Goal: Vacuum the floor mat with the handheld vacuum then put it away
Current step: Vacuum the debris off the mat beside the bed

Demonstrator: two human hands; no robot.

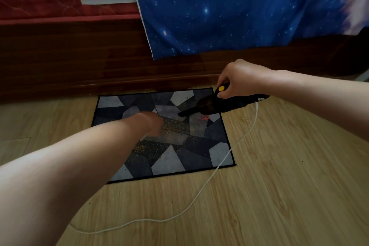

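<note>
Reaching in from the lower left, the left hand (152,123) hangs low over the middle of the floor mat (169,163). It is blurred, so I cannot tell if its fingers are spread or curled. The mat's far edge lies close to the dark bed base (69,62), and bare wood floor (289,185) opens along its near and right edges. Yellowish grit (175,127) speckles the mat's centre. At centre right, the right hand (238,82) wraps round the handheld vacuum (217,104), whose nozzle is low over the mat. Its white cord (201,187) trails over the floor, with the end hidden beneath the left forearm.
</note>
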